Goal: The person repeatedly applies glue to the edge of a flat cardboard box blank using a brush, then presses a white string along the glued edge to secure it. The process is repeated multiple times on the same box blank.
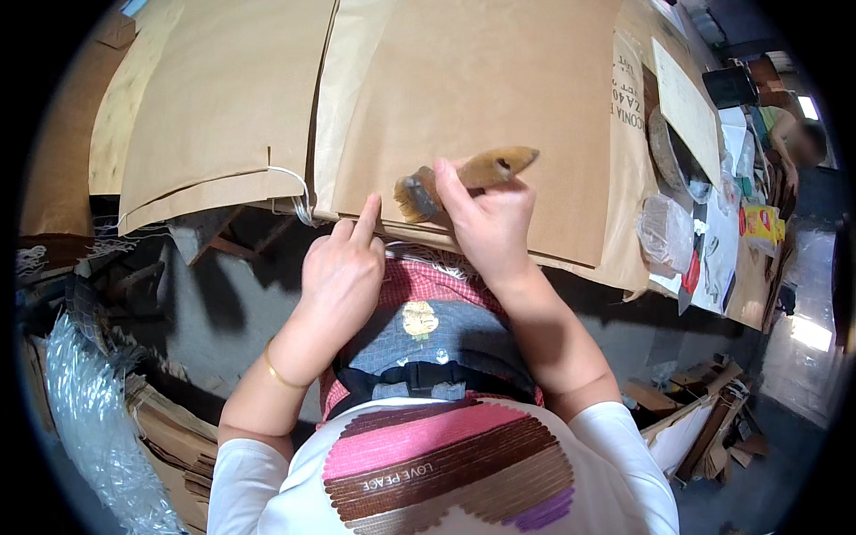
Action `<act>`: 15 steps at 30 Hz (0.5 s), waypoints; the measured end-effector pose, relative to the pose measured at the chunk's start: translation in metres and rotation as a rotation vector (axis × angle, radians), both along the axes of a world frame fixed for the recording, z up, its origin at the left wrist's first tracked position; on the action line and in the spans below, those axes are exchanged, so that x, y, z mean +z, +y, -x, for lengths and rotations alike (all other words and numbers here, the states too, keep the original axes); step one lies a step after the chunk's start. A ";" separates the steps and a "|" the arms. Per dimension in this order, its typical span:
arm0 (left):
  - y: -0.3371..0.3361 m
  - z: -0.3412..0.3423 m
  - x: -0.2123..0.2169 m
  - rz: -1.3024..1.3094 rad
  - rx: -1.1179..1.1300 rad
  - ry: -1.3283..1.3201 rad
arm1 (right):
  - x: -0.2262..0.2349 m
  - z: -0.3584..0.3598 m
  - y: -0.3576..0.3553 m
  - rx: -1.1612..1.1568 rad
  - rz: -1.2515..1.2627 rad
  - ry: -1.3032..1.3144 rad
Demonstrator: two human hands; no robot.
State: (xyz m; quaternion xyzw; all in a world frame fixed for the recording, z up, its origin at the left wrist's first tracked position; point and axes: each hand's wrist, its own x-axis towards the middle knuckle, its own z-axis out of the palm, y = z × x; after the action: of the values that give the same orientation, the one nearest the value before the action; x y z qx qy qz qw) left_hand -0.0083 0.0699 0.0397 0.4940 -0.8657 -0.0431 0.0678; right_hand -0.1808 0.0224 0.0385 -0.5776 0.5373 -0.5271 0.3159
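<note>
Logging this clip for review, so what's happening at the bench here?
A person stands at a worktable covered with large brown paper bags. The right hand grips a wooden-handled brush, its bristles down on the near edge of the top bag. The left hand holds nothing; its index finger presses the same edge beside the bristles. A white string hangs from a neighbouring bag. Another person works at the far right.

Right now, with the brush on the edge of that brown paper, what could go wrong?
1. The left hand has its forefinger pressed on the brown paper sheet right beside the brush, so bristles could smear that finger.
2. The brush works at the sheet's near edge, which overhangs; it may slip off toward the apron.
3. The loose white string nearby could get caught.
</note>
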 end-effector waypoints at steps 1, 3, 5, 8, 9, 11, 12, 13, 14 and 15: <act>-0.001 0.003 -0.009 -0.007 0.011 -0.059 | 0.001 0.002 0.001 -0.017 -0.047 0.085; -0.003 0.007 -0.016 -0.031 0.019 -0.126 | 0.005 0.020 0.005 -0.069 -0.142 0.258; -0.004 0.005 -0.013 -0.019 -0.014 -0.111 | 0.004 0.046 0.011 -0.189 -0.166 0.274; -0.006 0.003 -0.015 -0.044 -0.017 -0.080 | 0.005 0.102 0.027 -0.297 -0.099 0.559; -0.006 0.003 -0.013 -0.034 -0.016 -0.084 | 0.007 0.116 0.032 -0.334 -0.086 0.628; -0.005 0.005 -0.012 -0.045 -0.011 -0.083 | 0.006 0.134 0.038 -0.387 -0.049 0.751; -0.005 0.006 -0.010 -0.041 0.003 -0.098 | 0.006 0.137 0.040 -0.405 -0.038 0.766; -0.006 0.007 -0.010 -0.057 0.010 -0.105 | 0.007 0.135 0.038 -0.416 0.000 0.889; -0.006 0.008 -0.010 -0.072 0.018 -0.112 | 0.008 0.132 0.035 -0.424 0.036 1.014; -0.007 0.008 -0.006 -0.077 0.019 -0.121 | 0.006 0.131 0.031 -0.407 0.003 1.051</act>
State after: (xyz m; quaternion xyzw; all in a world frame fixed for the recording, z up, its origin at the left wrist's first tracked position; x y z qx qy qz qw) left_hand -0.0167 0.0631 0.0334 0.5063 -0.8612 -0.0459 -0.0033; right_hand -0.3118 0.0533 0.0441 -0.6477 0.7222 -0.2198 -0.1031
